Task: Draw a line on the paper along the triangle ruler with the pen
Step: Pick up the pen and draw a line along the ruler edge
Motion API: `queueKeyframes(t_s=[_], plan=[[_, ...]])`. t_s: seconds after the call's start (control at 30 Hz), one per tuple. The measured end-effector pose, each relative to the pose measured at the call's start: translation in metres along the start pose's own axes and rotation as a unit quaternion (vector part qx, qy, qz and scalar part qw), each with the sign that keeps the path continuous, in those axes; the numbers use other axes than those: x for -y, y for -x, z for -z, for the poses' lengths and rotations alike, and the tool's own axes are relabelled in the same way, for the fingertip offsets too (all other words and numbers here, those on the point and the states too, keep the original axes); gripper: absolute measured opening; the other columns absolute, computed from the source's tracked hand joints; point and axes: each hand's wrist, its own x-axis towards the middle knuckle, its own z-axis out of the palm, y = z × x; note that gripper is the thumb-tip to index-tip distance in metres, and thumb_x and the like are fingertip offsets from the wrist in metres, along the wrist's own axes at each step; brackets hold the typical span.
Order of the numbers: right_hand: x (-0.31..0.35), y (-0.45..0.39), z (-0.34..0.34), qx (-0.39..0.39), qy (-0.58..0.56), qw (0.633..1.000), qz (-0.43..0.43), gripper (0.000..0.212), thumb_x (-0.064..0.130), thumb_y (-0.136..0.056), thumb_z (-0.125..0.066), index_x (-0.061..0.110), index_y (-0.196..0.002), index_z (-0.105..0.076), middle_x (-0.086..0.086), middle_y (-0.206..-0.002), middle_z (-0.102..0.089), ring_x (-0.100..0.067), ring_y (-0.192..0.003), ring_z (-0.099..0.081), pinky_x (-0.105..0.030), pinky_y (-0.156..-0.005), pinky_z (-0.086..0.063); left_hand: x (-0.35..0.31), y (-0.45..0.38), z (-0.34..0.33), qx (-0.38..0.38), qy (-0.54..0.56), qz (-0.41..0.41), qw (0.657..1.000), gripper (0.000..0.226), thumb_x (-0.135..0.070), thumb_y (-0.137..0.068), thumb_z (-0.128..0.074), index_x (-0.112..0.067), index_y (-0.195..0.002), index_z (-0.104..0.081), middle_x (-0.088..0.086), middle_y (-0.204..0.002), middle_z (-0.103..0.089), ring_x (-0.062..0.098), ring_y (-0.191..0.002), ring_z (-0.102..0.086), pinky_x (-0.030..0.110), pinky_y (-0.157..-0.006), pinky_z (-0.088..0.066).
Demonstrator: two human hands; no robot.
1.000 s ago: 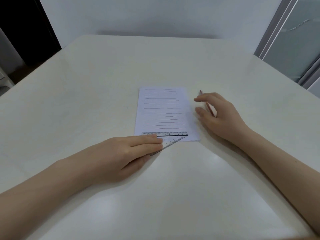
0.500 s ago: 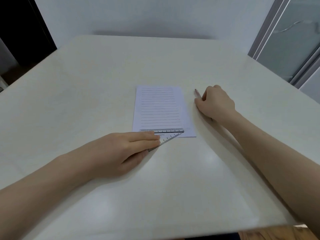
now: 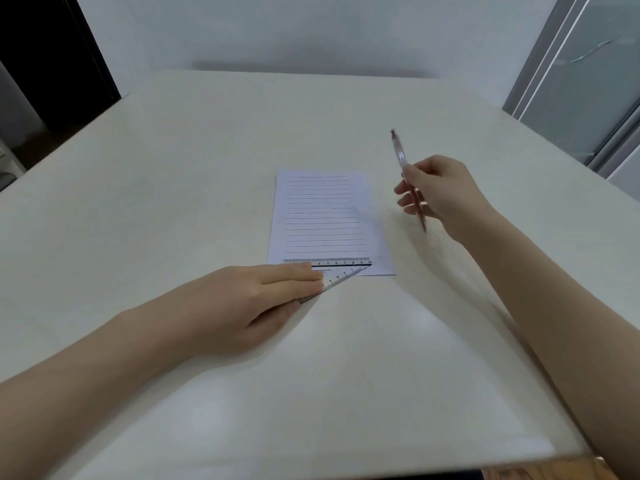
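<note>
A broad cream table [image 3: 207,168] fills the view, its far edge meeting a pale wall. Near the table's middle lies a sheet of lined paper [image 3: 323,216], long sides running toward the far edge. The left hand [image 3: 256,299] lies flat, fingers pressed down on the clear triangle ruler [image 3: 341,270], which sits across the paper's near edge with its scaled long side facing the far edge and its point toward the right. The right hand [image 3: 440,192] hovers just right of the paper, fingers closed around the pen [image 3: 401,161], held off the table, tip slanting down toward the near edge.
</note>
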Motion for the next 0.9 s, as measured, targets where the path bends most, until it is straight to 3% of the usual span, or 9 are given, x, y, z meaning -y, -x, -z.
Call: queueKeyframes(t_s=[0.1, 0.27, 0.37, 0.5, 0.67, 0.9], plan=[[0.005, 0.007, 0.0, 0.059, -0.138, 0.989, -0.002, 0.011, 0.014, -0.096, -0.049, 0.004, -0.095, -0.052, -0.009, -0.079, -0.064, -0.017, -0.057, -0.061, -0.027, -0.056, -0.05, -0.001, 0.0, 0.0, -0.002, -0.001, 0.0, 1.0, 0.041, -0.022, -0.092, -0.038, -0.014, -0.125, -0.061, -0.001, -0.132, -0.058, 0.015, -0.117, -0.058, 0.038, -0.091, -0.053], [0.012, 0.014, -0.002, 0.125, -0.261, 0.957, 0.005, 0.014, 0.015, -0.098, -0.043, 0.008, -0.094, -0.054, -0.004, -0.067, -0.055, -0.016, -0.053, -0.042, -0.027, -0.052, -0.035, -0.002, 0.0, -0.001, -0.005, -0.003, 0.001, 1.0, 0.041, -0.022, -0.092, -0.038, -0.013, -0.124, -0.062, 0.0, -0.131, -0.059, 0.015, -0.116, -0.059, 0.037, -0.091, -0.052], [0.014, 0.016, 0.0, 0.162, -0.318, 0.933, -0.047, 0.035, 0.041, -0.094, -0.045, 0.009, -0.09, -0.057, -0.003, -0.062, -0.05, -0.017, -0.051, -0.038, -0.027, -0.051, -0.034, -0.002, 0.0, -0.001, -0.007, -0.006, 0.001, 1.0, 0.041, -0.022, -0.092, -0.038, -0.013, -0.124, -0.062, 0.0, -0.131, -0.059, 0.014, -0.117, -0.058, 0.036, -0.093, -0.051], [0.016, 0.019, 0.001, 0.167, -0.383, 0.899, -0.129, 0.062, 0.071, -0.079, -0.045, 0.013, -0.06, -0.05, -0.001, -0.054, -0.033, -0.019, -0.049, -0.028, -0.026, -0.048, -0.029, -0.002, 0.0, -0.001, -0.005, -0.008, 0.003, 1.0, 0.041, -0.023, -0.092, -0.037, -0.014, -0.124, -0.062, -0.001, -0.131, -0.059, 0.014, -0.117, -0.058, 0.034, -0.093, -0.051], [0.013, 0.021, 0.001, 0.178, -0.407, 0.88, -0.168, 0.074, 0.087, -0.067, -0.038, 0.015, -0.055, -0.026, -0.001, -0.055, -0.018, -0.021, -0.053, -0.016, -0.028, -0.049, -0.022, -0.004, -0.001, -0.001, -0.008, -0.009, 0.004, 1.0, 0.042, -0.023, -0.092, -0.036, -0.015, -0.124, -0.062, -0.002, -0.131, -0.059, 0.015, -0.116, -0.059, 0.033, -0.092, -0.051], [0.012, 0.023, -0.002, 0.192, -0.415, 0.871, -0.181, 0.069, 0.077, -0.07, -0.042, 0.014, -0.051, -0.023, -0.001, -0.051, -0.016, -0.021, -0.049, -0.015, -0.029, -0.047, -0.02, -0.003, 0.0, -0.002, -0.007, -0.005, 0.001, 1.0, 0.041, -0.021, -0.092, -0.038, -0.013, -0.125, -0.061, -0.001, -0.131, -0.058, 0.016, -0.118, -0.057, 0.037, -0.091, -0.052]])
